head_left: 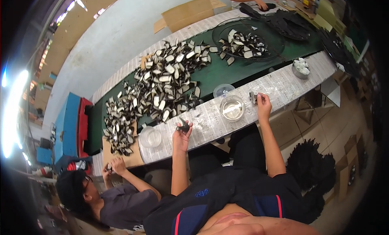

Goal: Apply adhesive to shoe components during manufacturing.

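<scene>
My left hand (181, 139) is closed around a small curved black piece (183, 125), held up near the front edge of the table. Farther right, my right hand (263, 105) pinches a small grey, flat-ended thing (254, 98) just above the table top; its kind is too small to tell. Between my hands stands a clear round bowl (233, 119) with something pale in it. Behind it sits a second clear shallow bowl (216, 90). Beyond my left hand spreads a big heap of curved black pieces with white faces (166, 79).
On my left a co-worker (121, 194) handles a small piece beside a clear tub (150, 137) and cardboard. A green belt (198, 81) runs behind the table strip, carrying a wire-rimmed round tray (279, 58) of pieces. A metal bowl of white wads (301, 69) stands right. Another person works at the far end.
</scene>
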The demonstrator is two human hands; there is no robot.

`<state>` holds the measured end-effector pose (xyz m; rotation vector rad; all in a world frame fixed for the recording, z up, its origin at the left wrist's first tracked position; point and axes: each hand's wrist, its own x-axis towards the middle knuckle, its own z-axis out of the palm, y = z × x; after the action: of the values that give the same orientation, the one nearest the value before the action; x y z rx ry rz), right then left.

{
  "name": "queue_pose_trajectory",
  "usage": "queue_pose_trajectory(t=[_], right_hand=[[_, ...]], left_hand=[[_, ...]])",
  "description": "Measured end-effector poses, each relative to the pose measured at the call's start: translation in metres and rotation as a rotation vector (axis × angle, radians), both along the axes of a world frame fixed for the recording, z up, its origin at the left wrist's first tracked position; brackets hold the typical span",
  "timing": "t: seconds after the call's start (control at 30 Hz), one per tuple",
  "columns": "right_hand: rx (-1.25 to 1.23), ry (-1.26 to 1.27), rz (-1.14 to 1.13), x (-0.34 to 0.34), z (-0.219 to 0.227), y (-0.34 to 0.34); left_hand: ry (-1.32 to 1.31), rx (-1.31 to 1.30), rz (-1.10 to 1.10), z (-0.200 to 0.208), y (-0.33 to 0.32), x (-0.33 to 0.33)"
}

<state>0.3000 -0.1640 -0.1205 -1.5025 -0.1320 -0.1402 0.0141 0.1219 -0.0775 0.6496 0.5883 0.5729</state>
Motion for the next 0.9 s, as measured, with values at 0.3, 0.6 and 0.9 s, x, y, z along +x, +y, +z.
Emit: queue_pose_trajectory(t=[0.3, 0.6, 0.9], right_hand=[[0.141, 0.071, 0.085, -0.063, 0.065, 0.019], [-0.251, -0.41, 0.394, -0.156, 0.169, 0.037], [-0.361, -0.471, 0.466, -0.176, 0.159, 0.043]], left_hand=[[0.267, 0.009, -0.144, 0.013, -0.033, -0.026], [0.068, 0.072, -0.293, 0.0, -0.064, -0.026], [-0.092, -0.006, -0.385, 0.031, -0.08, -0.019]])
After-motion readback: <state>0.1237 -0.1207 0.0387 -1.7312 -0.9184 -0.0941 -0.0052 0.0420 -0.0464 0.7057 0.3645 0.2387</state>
